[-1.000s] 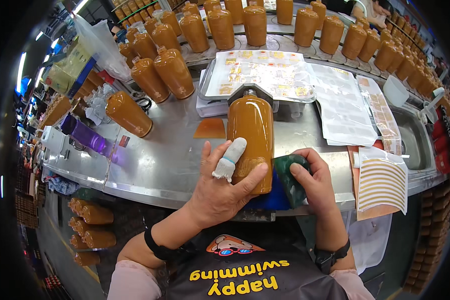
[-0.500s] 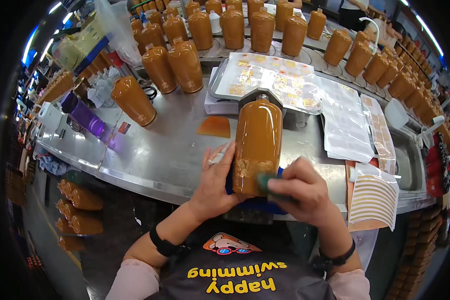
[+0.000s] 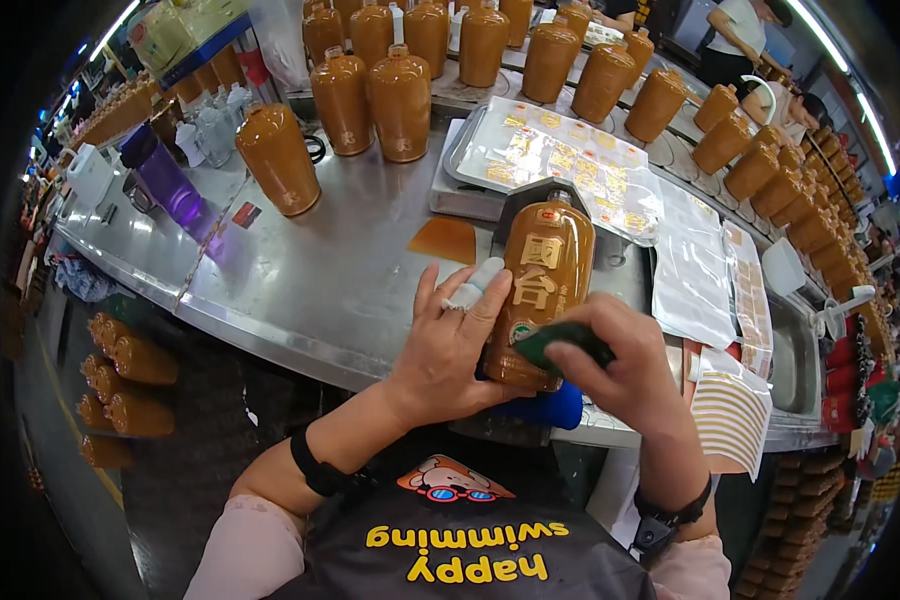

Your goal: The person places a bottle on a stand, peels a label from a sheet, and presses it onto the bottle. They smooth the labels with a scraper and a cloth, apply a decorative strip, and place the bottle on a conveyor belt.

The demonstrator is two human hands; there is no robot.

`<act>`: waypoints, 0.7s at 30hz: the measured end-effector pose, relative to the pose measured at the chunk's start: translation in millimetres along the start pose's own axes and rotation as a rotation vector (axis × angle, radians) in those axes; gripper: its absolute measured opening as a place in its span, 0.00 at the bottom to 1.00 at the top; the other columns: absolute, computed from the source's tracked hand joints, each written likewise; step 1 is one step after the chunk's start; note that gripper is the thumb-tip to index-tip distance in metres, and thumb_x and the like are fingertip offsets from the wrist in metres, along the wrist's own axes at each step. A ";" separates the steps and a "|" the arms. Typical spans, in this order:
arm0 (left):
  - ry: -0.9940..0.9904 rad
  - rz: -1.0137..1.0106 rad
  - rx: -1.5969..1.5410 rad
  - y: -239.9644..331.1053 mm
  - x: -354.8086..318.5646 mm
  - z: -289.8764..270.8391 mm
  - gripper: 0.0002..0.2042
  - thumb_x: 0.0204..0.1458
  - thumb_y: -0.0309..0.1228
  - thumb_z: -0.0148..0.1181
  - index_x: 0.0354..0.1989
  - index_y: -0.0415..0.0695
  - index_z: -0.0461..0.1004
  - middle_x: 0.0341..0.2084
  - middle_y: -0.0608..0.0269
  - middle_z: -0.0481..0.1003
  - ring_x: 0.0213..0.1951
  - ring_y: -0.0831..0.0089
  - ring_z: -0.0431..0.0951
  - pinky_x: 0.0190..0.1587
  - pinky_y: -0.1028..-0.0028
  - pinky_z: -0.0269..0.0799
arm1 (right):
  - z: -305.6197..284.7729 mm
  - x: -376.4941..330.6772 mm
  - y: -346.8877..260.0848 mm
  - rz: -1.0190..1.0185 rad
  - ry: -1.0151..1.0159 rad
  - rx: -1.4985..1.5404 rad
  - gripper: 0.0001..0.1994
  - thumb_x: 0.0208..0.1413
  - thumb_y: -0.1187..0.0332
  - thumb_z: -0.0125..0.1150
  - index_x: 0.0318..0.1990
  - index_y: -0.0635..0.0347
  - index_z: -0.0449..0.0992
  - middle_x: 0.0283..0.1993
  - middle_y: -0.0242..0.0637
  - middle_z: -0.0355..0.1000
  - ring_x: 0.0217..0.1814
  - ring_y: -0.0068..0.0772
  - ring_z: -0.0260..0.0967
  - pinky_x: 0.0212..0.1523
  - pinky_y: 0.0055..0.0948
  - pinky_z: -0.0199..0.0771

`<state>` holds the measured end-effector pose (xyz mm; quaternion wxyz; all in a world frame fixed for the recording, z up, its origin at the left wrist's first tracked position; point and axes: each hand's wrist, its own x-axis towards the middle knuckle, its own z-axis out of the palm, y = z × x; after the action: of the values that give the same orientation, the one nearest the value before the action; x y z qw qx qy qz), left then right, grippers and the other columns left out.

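Note:
A glossy brown bottle [image 3: 560,245] lies tilted before me, its neck against a black angular holder [image 3: 515,208] and its base by a blue pad [image 3: 562,408]. Gold raised characters and a small round green emblem decorate its upper face. My left hand [image 3: 445,345] grips the bottle's lower left side, fingers along it and thumb near the base. White wrapping covers parts of two of those fingers. Pinched in my right hand [image 3: 625,355], a dark green flat scraper [image 3: 570,345] meets the bottle's lower face beside the emblem.
Behind the bottle, a tray [image 3: 458,165] bears gold decal sheets, with more sheets [image 3: 692,265] to its right. An orange-brown flat piece [image 3: 444,240] lies left of the holder. Brown bottles [image 3: 400,105] stand behind; a purple bottle [image 3: 170,185] is left, a sink [image 3: 798,345] right.
The brown bottle has rolled, bringing gold characters and the green emblem up where plain brown and a gold pattern band showed. The green scraper stays in my right hand. The view has shifted.

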<state>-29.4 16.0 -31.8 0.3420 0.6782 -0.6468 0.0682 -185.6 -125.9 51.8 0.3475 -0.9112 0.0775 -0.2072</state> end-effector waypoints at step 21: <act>-0.002 0.004 -0.044 -3.5 3.0 -1.2 0.59 0.36 0.58 0.69 0.68 0.32 0.43 0.51 0.42 0.68 0.57 0.43 0.63 0.66 0.45 0.36 | 16.4 -11.0 16.0 0.228 0.344 0.038 0.06 0.54 0.73 0.63 0.38 0.63 0.76 0.27 0.32 0.71 0.29 0.20 0.65 0.30 0.22 0.65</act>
<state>-25.3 14.0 -30.6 0.3560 0.6693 -0.6499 0.0537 -188.3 -124.8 26.5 0.3675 -0.8409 0.2345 -0.3207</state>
